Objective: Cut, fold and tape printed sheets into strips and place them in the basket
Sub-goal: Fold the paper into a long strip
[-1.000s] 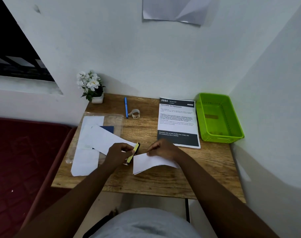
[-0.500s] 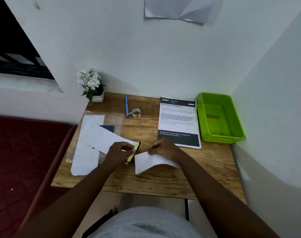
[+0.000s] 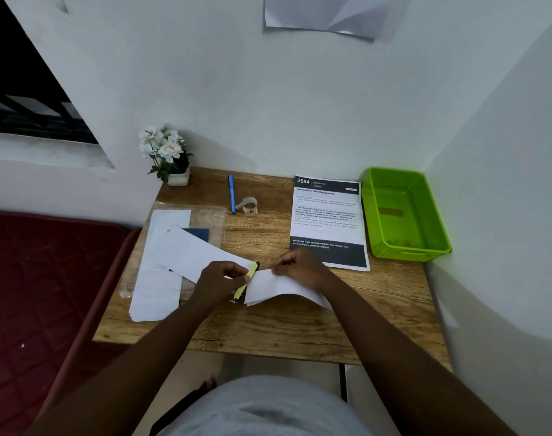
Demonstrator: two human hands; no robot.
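now green basket (image 3: 408, 251) near-empty; left hand (image 3: 218, 283) grips yellow cutter (image 3: 247, 281), right hand (image 3: 301, 268) pinches white paper (image 3: 278, 286).

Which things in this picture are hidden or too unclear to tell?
- Head view: the yellow tool has its front end behind the left hand; a blade cannot be seen.
- The body text on the printed sheet is too small.
- The small marks on the basket floor are blurred.
- The right hand hides its grip on the folded paper.
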